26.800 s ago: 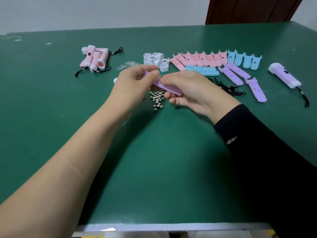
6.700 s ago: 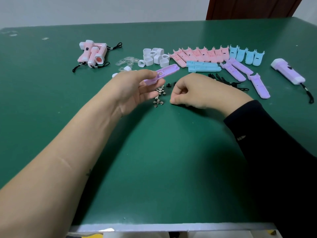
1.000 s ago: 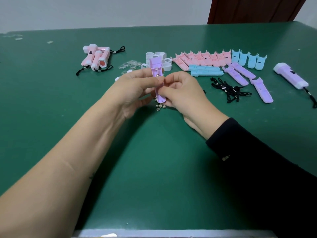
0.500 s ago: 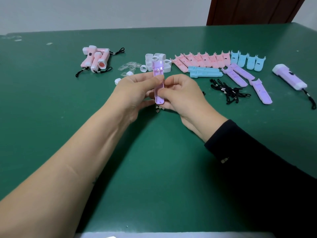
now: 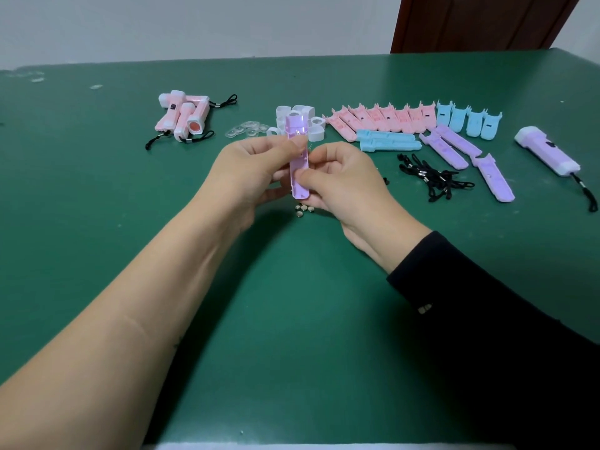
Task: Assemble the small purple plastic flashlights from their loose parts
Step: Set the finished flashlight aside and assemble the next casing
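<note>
A slip could send the piece down onto the big flat green counter (image 5: 292,319), and any small bits inside might pop out. The left hand (image 5: 250,170) and right hand (image 5: 344,180) both hold the long thin purple plastic flashlight half (image 5: 298,157) in the air, fingers curled and pinching its sides. Its wide end points away. Tiny round silver batteries (image 5: 303,210) lie just below and could scatter.

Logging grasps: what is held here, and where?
A purple plastic flashlight half-shell: the left hand pinches its upper middle, the right hand its lower end.
</note>
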Demonstrator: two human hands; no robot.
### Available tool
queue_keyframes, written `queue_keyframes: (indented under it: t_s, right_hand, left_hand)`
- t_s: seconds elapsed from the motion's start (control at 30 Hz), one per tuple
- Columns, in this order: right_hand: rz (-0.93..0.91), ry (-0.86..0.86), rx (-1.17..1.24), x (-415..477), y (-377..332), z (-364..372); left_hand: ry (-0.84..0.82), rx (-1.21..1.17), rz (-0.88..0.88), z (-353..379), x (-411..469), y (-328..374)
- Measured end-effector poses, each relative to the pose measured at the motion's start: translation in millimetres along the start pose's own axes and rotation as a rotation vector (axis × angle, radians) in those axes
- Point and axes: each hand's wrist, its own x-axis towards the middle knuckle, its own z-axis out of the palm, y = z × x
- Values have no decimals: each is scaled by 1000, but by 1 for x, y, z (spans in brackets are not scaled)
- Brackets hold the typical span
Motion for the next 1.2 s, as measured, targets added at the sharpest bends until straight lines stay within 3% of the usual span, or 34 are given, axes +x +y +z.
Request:
queue_keyframes:
  t_s: [0.67, 0.83, 1.03, 1.2]
  right_hand:
    - [-57, 84, -196, 1, 3, 2]
    - [-45, 75, -171, 2, 4, 1]
    - [-26, 1, -21, 0, 1, -3]
    - [-42, -11, -85, 1, 2, -2]
  left_hand:
    - [51, 61, 90, 6, 0, -5]
    - [41, 91, 94, 4, 0, -4]
    - [66, 35, -70, 1, 2, 4]
    - [63, 100, 30, 1, 2, 1]
